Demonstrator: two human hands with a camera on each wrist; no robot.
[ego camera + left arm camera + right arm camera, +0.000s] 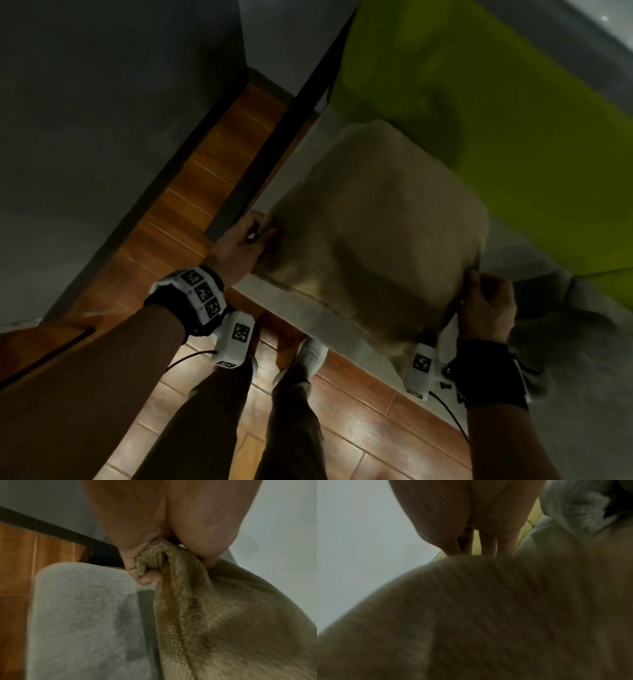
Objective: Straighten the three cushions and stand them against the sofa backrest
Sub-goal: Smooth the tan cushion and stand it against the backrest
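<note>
At the near left end of the grey sofa seat (pixel 294 308), the person holds a tan cushion (pixel 373 222) by its two near corners; the left hand (pixel 239 246) has fingers (pixel 132 566) and thumb curled round a bunched fold of the cover at the left corner, plainly pinching fabric rather than filling; the right hand (pixel 486 308) is curled at the right near corner and seems to grip the edge there, though the right wrist view is too blurred to show how much cloth it holds.

The likely trouble lies in that hold; with only cover fabric pinched, a lift or shake could let the stuffing sag to the far side, so the cushion would slump instead of standing; a corner could also slip free of the right hand if its hold is shallow. The cushion sits close to the seat's front edge, so a loose release might tip it toward the wooden floor (pixel 191 192).

The cushion is square and plump with rounded corners, in a ribbed, fuzzy tan weave; it lies over the seat with its far edge near a bright green cover (pixel 496 137) at the backrest; a pale fluffy thing (pixel 565 329), perhaps another cushion, lies just beside it on the right.
</note>
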